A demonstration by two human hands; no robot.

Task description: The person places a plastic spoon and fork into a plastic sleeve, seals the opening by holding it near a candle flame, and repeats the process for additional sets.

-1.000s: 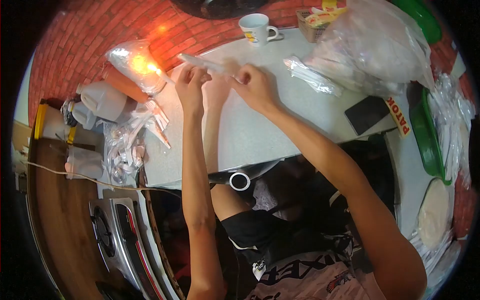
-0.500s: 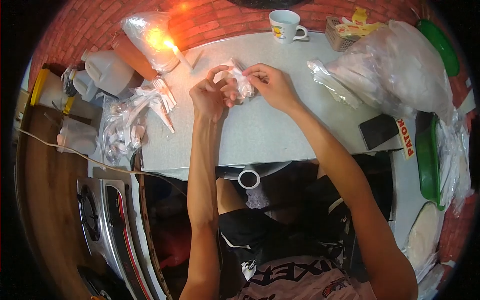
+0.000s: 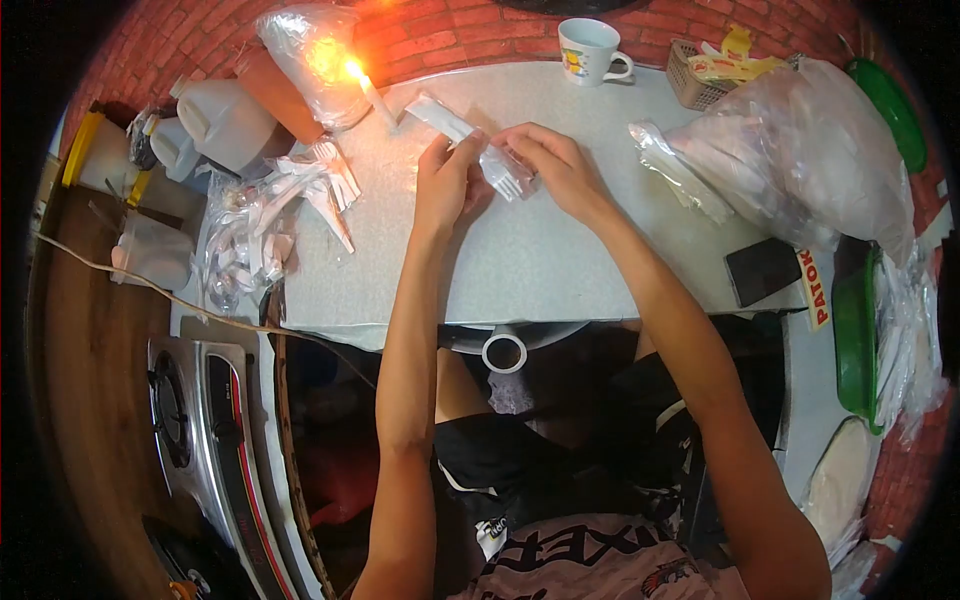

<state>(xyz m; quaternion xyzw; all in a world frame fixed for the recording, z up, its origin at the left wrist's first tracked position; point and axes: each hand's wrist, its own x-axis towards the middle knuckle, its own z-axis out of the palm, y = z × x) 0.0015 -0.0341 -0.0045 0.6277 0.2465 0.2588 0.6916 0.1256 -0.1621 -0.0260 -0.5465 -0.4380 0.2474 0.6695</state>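
A white plastic fork [image 3: 508, 187] lies inside a clear wrapper, slanting between my hands over the table, its tines toward me. My left hand [image 3: 447, 185] is closed on the wrapped fork near its middle, thumb on top. At the wrapper's right side, my right hand [image 3: 556, 168] pinches the clear plastic. The packet's far end points toward a lit white candle [image 3: 376, 101], which stands upright on the table and does not touch it. To the left lie several loose white plastic forks [image 3: 328, 185].
Behind the candle stands a clear plastic bag [image 3: 310, 75]. Wrapped cutlery [image 3: 245, 245] and jugs [image 3: 225, 125] crowd the left side. A mug [image 3: 588, 52], a small basket [image 3: 695, 85], a large filled bag [image 3: 790, 150] and a black phone-like slab [image 3: 764, 271] lie along the back and right.
The crumpled-looking packet now lies stretched out lengthwise with the fork tines showing. My left hand has gone from raised, spread fingers to a grip on it. The view has shifted slightly.
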